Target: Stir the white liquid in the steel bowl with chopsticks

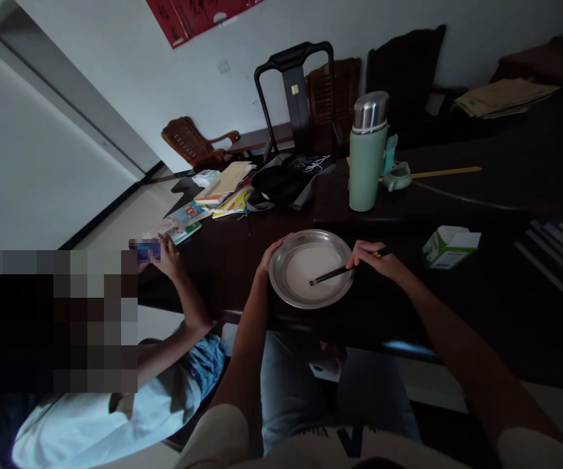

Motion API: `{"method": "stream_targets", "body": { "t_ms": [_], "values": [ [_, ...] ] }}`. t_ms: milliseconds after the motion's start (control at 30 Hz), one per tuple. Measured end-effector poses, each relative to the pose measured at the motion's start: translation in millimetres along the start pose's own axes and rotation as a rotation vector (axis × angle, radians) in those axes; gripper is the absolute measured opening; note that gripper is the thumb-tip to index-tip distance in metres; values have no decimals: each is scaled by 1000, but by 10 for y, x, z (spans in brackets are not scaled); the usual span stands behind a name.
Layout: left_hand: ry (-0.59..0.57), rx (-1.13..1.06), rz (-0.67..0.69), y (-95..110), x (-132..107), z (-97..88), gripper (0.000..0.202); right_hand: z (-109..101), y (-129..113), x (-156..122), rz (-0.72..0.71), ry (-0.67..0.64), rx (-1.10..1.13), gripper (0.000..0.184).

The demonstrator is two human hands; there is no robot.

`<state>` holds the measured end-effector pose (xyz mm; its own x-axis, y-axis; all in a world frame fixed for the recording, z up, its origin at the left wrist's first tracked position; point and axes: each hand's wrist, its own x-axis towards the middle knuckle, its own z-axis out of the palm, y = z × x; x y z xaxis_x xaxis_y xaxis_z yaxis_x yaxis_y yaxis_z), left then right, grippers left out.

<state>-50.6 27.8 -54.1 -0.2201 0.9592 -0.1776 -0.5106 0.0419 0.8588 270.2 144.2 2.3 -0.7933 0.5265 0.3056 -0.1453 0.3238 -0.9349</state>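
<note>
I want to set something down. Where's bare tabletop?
Bare tabletop shows between the left hand and the other person's forearm, and between the green-white carton and the right forearm. It's crowded around the books, black bag, flask and small pitcher.

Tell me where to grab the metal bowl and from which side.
Take the metal bowl by its left rim, coming from the left, where the left hand lies against it. The wide, flared edge should offer hold, and the right hand with the chopsticks crowds the right side.

The bowl (281, 286) sits on the counter (383, 309) with liquid (310, 260) in it, left of the carton (450, 253), before and left of the flask (366, 166).
</note>
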Motion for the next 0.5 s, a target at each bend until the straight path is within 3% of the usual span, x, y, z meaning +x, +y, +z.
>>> {"method": "stream_targets", "body": {
  "t_ms": [133, 267, 400, 500],
  "values": [
    [3, -14, -17, 8, -1, 11, 46, 31, 5, 21, -25, 27, -132, 45],
    [-14, -8, -19, 19, -9, 19, 44, -64, -5, 25, -2, 145, -63, 52],
    [-7, 1, 0, 11, -6, 10, 43, -77, -15, 1, 30, 74, 60, 53],
    [8, 2, 15, -1, 1, 5, 43, -8, -7, -3, 15, -7, 29, 50]
  ]
}}
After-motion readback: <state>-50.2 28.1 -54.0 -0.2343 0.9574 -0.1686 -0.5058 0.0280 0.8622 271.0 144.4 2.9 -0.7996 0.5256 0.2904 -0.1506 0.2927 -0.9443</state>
